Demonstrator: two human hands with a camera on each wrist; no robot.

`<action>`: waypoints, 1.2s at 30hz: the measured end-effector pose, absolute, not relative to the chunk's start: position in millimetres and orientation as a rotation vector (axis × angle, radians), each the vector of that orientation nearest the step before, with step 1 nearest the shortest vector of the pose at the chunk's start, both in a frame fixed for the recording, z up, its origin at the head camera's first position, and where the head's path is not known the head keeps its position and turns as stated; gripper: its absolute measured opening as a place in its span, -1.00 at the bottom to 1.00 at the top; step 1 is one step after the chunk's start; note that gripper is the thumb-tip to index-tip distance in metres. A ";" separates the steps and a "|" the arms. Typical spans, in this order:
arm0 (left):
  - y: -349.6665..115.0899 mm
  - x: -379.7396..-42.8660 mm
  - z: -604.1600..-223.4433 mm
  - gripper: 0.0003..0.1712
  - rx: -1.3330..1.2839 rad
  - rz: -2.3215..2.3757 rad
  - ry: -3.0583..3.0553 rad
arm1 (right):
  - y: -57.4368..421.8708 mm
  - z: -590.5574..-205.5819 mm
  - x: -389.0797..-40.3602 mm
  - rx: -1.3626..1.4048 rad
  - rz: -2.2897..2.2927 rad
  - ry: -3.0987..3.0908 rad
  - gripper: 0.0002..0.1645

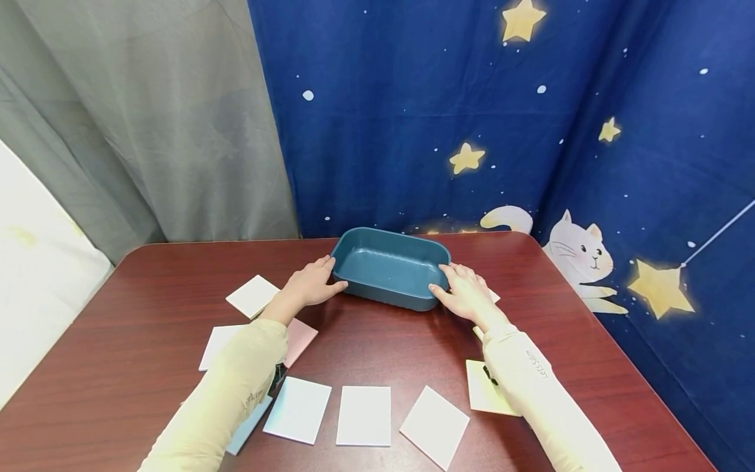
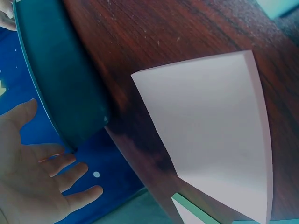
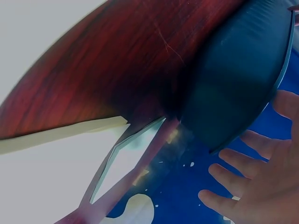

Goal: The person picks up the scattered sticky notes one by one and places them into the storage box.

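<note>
A dark teal rectangular tub [image 1: 383, 296] stands near the table's far edge, its inside bare. At its left end is my left hand [image 1: 309, 285], fingers straight and thumb spread toward the near corner. My right hand [image 1: 468, 294] is at the right end, with thumb and a fingertip over the rim. In the left wrist view, the left hand [image 2: 42, 168] has loosely spread fingers beside the tub wall [image 2: 60, 70]. The right wrist view likewise shows the right hand [image 3: 261, 168] with extended fingers along the rim of the tub [image 3: 238, 70].
Several square paper pads lie around: a white one [image 1: 253, 296] and a pink one [image 1: 299, 342] by the left arm, a pale blue one [image 1: 297, 410] and a white one [image 1: 364, 416] in front, a yellow one [image 1: 489, 390] partly under the right forearm. Curtains [image 1: 413, 131] hang behind the table.
</note>
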State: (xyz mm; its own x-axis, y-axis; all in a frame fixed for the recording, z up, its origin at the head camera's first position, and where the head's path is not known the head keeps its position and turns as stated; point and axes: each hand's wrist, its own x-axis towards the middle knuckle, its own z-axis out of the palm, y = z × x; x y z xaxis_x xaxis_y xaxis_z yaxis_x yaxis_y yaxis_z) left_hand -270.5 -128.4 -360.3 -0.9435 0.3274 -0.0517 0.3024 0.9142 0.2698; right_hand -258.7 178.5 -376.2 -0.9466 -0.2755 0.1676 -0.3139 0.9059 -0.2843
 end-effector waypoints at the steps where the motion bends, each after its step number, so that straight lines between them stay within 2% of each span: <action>1: -128.3 -270.6 -360.5 -0.18 0.492 0.393 2.980 | 178.5 -376.5 -258.7 0.459 0.467 -2.947 -0.27; 16: -136.7 -268.7 -367.7 -0.19 0.548 0.331 3.022 | 178.2 -377.4 -262.6 0.501 0.460 -2.938 -0.28; 36: -137.3 -223.3 -355.8 -0.25 0.576 0.121 3.071 | 178.1 -376.4 -264.0 0.650 0.516 -2.910 -0.39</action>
State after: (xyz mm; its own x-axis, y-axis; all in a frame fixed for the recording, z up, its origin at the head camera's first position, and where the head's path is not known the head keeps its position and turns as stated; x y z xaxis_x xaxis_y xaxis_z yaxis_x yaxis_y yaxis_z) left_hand -223.3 -137.3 -355.8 -0.9321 0.3622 -0.0005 0.3611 0.9292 0.0785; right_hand -264.0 178.1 -376.4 -0.9012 -0.3924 0.1838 -0.4317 0.8500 -0.3020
